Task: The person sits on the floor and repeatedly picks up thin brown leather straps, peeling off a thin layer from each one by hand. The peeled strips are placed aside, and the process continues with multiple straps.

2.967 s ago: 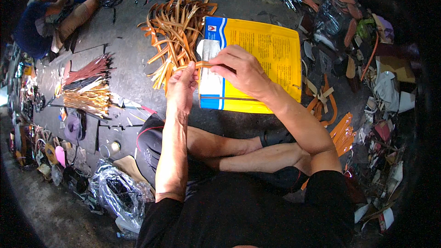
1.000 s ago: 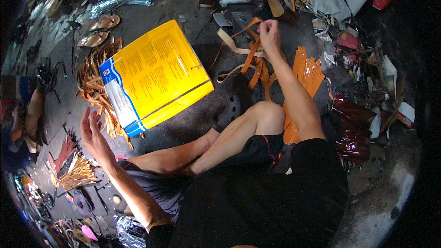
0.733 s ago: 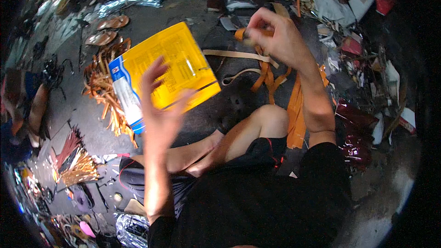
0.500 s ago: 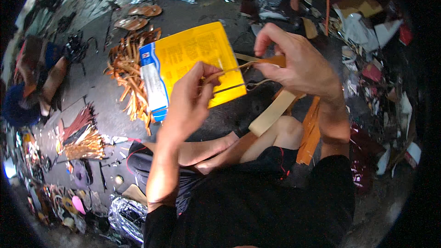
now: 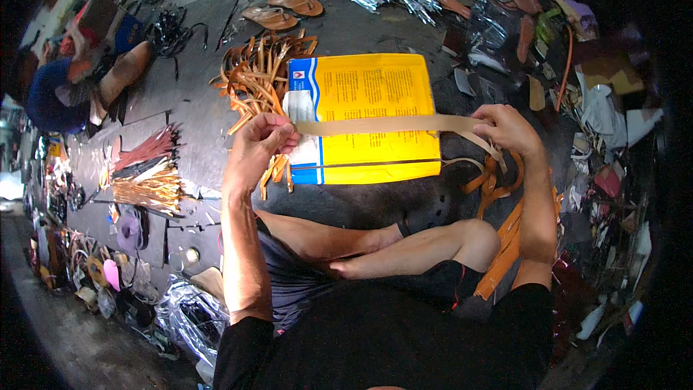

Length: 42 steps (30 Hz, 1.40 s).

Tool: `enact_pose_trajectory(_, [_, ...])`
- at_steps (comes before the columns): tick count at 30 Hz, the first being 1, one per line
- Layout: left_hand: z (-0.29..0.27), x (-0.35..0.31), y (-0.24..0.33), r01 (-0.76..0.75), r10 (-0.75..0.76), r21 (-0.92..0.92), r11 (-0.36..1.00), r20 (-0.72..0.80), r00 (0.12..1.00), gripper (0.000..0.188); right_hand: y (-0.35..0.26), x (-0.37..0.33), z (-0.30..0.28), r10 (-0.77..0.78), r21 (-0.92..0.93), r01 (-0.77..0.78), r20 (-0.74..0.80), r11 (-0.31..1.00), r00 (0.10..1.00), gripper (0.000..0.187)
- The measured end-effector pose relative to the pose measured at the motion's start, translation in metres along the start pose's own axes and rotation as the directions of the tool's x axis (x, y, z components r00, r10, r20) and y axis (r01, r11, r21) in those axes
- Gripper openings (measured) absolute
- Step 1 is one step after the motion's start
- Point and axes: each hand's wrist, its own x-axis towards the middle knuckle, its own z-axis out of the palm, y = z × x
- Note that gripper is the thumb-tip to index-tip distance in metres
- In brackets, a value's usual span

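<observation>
A long, flat, pale tan strip point(image 5: 382, 126) is stretching between the person's two hands, its long axis running left to right across the view — nearly level, bowing only slightly. Neither hand is standing nearer to it than the other: each is gripping an end portion, and the span between is lying open, straight out ahead of the crossed shins.

The left hand point(image 5: 263, 146) is pinching the strip between thumb and fingertips at its left end, just over the blue-and-white end of a yellow rectangular panel point(image 5: 375, 90) with printing. The right hand point(image 5: 509, 131) is holding the other end with bent fingers and thumb, out past the panel's right edge. A narrow pale length is curving down below the right hand; whether it is belonging to the same strip I cannot tell.

The strip is passing over the panel and running roughly parallel to its near edge — whether it is touching the surface is not showing. Just beyond the left hand, a tangled heap of glossy orange-brown strips point(image 5: 253, 72) is lying against the panel's left end. Below the right hand, looped orange straps point(image 5: 492, 182) are lying on the floor, with flat orange strips point(image 5: 500, 249) spreading beside the right forearm.
</observation>
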Motion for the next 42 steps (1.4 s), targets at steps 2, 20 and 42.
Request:
enact_pose_trajectory(2, [0.010,-0.002,0.004,0.038,-0.039,-0.017,0.999,-0.080,0.996,0.015,-0.027,0.013,0.018,-0.176,-0.045,0.171,-0.343,0.984,0.923,0.016])
enact_pose_trajectory(20, [0.011,0.002,-0.036,-0.121,0.138,0.075,0.990,-0.294,0.946,0.014,-0.194,0.101,0.131,-0.710,0.043,0.782,-0.390,0.622,0.586,0.020])
enact_pose_trajectory(42, [0.016,0.018,-0.031,-0.047,0.020,-0.089,0.995,-0.283,0.959,0.015,-0.194,0.109,0.152,-0.829,-0.257,0.807,-0.352,0.531,0.434,0.013])
